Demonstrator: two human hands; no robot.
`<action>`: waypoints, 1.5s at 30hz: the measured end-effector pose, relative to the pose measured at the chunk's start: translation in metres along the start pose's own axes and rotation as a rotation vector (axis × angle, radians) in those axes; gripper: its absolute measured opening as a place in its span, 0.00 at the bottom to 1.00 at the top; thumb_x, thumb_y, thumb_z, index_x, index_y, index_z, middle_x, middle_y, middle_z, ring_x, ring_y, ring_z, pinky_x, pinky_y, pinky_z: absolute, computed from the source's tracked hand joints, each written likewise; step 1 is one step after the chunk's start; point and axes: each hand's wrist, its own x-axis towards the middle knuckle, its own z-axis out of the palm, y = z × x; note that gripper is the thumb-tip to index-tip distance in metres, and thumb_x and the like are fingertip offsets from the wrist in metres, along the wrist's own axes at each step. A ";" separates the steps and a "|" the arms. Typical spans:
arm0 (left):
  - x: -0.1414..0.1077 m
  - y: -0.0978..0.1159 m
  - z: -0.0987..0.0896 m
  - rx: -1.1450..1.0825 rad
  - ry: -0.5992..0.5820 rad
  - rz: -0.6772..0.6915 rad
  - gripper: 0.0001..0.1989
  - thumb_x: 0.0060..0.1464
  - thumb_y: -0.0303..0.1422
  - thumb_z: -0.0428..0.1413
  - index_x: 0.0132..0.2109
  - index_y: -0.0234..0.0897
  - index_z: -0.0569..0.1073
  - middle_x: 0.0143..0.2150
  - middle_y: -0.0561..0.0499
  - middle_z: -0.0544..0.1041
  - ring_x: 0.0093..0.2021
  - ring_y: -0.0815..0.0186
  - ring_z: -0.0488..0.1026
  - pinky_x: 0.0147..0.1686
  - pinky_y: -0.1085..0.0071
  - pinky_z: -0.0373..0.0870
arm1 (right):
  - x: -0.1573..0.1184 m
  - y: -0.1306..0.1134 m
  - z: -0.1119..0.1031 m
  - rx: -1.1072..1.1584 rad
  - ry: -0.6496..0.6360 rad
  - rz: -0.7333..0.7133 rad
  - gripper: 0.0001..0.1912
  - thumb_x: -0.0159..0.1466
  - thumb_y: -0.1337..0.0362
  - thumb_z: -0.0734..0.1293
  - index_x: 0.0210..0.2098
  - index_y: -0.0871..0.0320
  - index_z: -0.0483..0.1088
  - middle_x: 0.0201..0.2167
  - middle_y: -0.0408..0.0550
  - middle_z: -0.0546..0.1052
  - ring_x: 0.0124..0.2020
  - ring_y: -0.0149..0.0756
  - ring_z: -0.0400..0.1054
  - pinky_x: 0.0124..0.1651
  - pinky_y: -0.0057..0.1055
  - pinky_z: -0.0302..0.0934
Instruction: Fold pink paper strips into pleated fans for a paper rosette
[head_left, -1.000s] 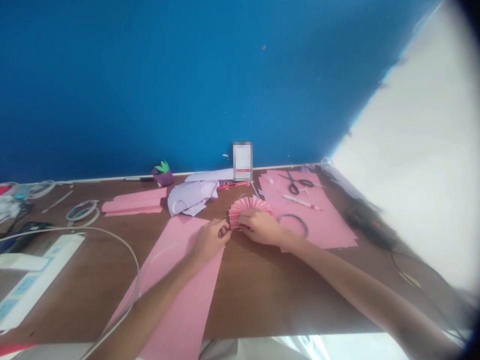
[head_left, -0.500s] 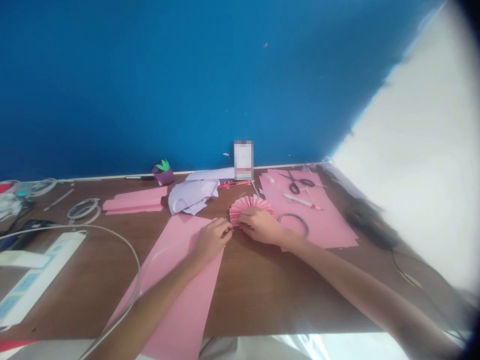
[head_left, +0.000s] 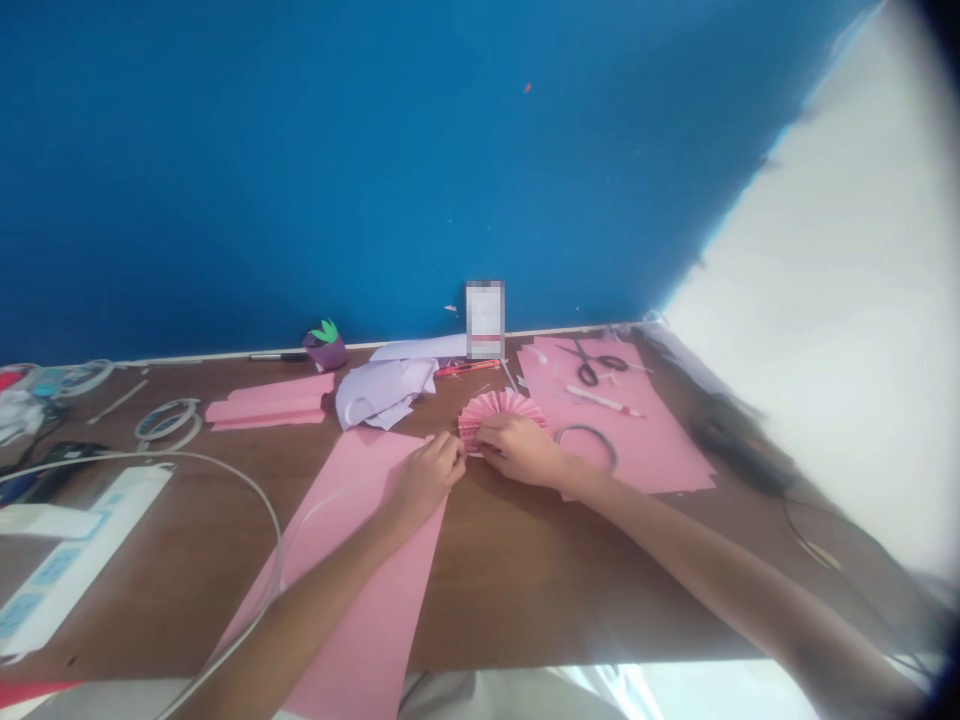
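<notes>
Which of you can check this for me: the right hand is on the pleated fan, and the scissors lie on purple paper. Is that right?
Not quite: the scissors lie on pink paper, not purple, as the head view shows. The right hand is indeed on the pleated fan.

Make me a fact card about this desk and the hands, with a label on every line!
Left hand: fingers curled beside the pleated pink fan; grip unclear
Right hand: over the fan's lower part
Under left forearm: long pink sheet
Scissors: on the pink sheets at right
Power strip: at left
Wall: blue
</notes>
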 end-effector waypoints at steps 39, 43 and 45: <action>0.000 0.006 -0.005 -0.019 0.012 -0.058 0.08 0.67 0.32 0.45 0.41 0.38 0.67 0.41 0.50 0.71 0.38 0.67 0.71 0.36 0.70 0.64 | -0.001 0.001 0.006 -0.129 -0.042 -0.032 0.05 0.65 0.71 0.61 0.35 0.60 0.68 0.35 0.50 0.76 0.36 0.38 0.68 0.37 0.32 0.54; 0.001 0.004 -0.005 0.086 0.015 0.001 0.08 0.67 0.33 0.45 0.40 0.37 0.66 0.41 0.49 0.70 0.42 0.64 0.70 0.39 0.68 0.64 | -0.002 0.002 0.006 -0.129 -0.049 -0.036 0.04 0.65 0.71 0.62 0.35 0.60 0.69 0.36 0.50 0.76 0.36 0.37 0.68 0.36 0.31 0.54; 0.001 0.002 -0.004 0.123 0.005 0.042 0.08 0.67 0.32 0.45 0.39 0.37 0.66 0.40 0.49 0.70 0.41 0.63 0.69 0.39 0.67 0.64 | -0.002 0.001 0.007 -0.127 -0.052 -0.030 0.04 0.65 0.71 0.62 0.35 0.61 0.69 0.36 0.51 0.75 0.36 0.36 0.67 0.36 0.31 0.54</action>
